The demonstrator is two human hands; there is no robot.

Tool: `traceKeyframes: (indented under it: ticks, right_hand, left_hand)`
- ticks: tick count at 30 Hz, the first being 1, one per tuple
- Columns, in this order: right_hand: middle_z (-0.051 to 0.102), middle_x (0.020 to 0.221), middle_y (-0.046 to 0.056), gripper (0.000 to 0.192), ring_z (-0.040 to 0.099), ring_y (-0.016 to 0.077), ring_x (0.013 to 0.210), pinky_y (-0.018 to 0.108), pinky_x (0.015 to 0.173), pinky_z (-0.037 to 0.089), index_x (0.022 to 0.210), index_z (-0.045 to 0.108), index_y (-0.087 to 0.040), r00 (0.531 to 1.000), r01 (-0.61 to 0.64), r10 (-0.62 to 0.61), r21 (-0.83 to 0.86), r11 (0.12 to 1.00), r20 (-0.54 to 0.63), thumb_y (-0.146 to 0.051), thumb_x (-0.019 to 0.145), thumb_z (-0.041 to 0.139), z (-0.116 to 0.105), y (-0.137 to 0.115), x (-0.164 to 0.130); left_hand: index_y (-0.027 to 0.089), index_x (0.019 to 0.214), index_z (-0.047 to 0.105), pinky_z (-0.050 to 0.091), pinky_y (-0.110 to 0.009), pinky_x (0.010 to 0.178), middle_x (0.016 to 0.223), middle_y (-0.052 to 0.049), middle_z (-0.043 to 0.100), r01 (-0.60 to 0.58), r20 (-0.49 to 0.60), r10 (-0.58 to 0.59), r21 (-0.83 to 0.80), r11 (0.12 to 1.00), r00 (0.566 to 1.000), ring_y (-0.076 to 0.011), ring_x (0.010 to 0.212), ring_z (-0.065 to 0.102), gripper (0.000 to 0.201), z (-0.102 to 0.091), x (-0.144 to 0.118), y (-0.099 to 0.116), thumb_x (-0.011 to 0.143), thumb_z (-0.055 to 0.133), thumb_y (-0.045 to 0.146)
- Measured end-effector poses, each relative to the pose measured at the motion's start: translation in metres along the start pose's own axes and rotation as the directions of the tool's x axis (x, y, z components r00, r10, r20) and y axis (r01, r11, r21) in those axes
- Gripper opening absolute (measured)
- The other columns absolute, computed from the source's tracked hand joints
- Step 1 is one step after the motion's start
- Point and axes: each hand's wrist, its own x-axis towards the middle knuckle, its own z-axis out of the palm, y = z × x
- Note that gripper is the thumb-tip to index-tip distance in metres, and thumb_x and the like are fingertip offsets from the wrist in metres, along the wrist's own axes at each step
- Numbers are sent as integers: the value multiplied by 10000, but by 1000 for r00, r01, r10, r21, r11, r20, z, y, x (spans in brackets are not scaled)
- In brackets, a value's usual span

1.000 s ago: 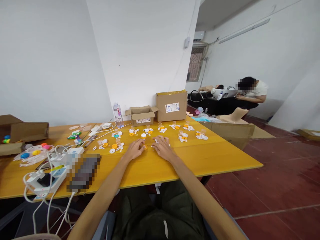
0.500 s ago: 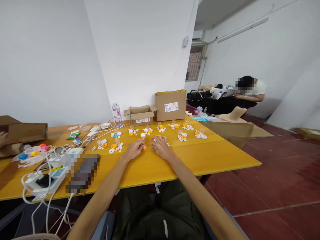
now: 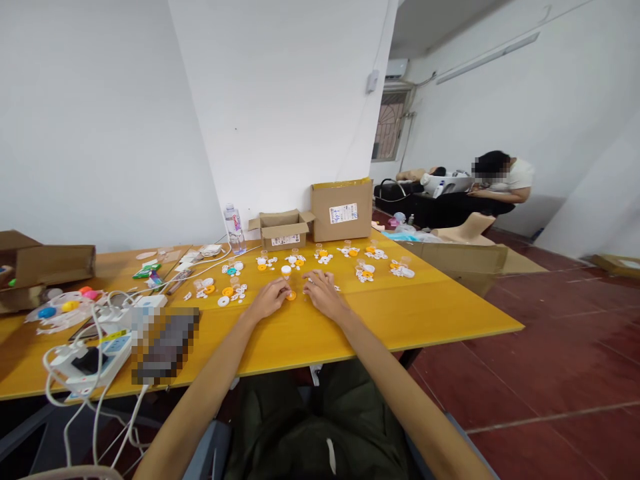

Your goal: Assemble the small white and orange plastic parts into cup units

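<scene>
The left hand (image 3: 270,298) rests on the yellow table (image 3: 400,313) with its fingers curled loosely, fingertips at a small clear vial (image 3: 287,275) with a white cap that stands upright at about 1 o'clock from the hand; whether the fingers actually pinch it is too small to tell. An orange cap (image 3: 291,295) lies flat just below the vial, between the two hands. The right hand (image 3: 324,294) lies palm down, fingers spread and fairly open, over a scatter of small white pieces (image 3: 334,288) at its 1 o'clock, gripping nothing that can be made out. The vial looks narrow and tall, so a sideways brush from either set of fingers could likely tip it and send it rolling into the neighbouring little piles (image 3: 231,291) at 9 o'clock; the flat hand could also sweep loose pieces out of place. Compared with half a second ago, both hands have hardly shifted, the right hand's fingertips sitting slightly nearer the vial, and a hand that showed at the cardboard box (image 3: 47,263) at far 9 o'clock is gone
</scene>
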Motion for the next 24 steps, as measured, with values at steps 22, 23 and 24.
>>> traceKeyframes:
  ticks: [22,23,24]
  right_hand:
    - [656,1180,101,216,509,274,1105,405,871,366,859,689,-223,1000,-10,9,23,1000,19,-126,932,511,3,2,1]
    - [656,1180,103,212,508,274,1104,404,872,367,862,689,-222,1000,-10,9,24,1000,19,-130,932,512,3,2,1]
    - [656,1179,105,207,508,274,1104,404,873,368,866,690,-222,1000,-10,9,26,1000,19,-134,932,515,3,2,1]
  left_hand:
    - [210,841,648,490,-328,842,825,-38,638,19,54,-19,-9,1000,998,-201,827,598,192,-1,0,-1,946,495,261]
    - [209,836,645,489,-328,842,829,-38,637,16,54,-16,-8,1000,998,-201,832,600,199,-1,0,-1,950,490,260]
    - [208,829,641,489,-327,842,832,-38,636,12,54,-12,-7,1000,998,-201,836,602,204,-1,0,-1,952,485,258]
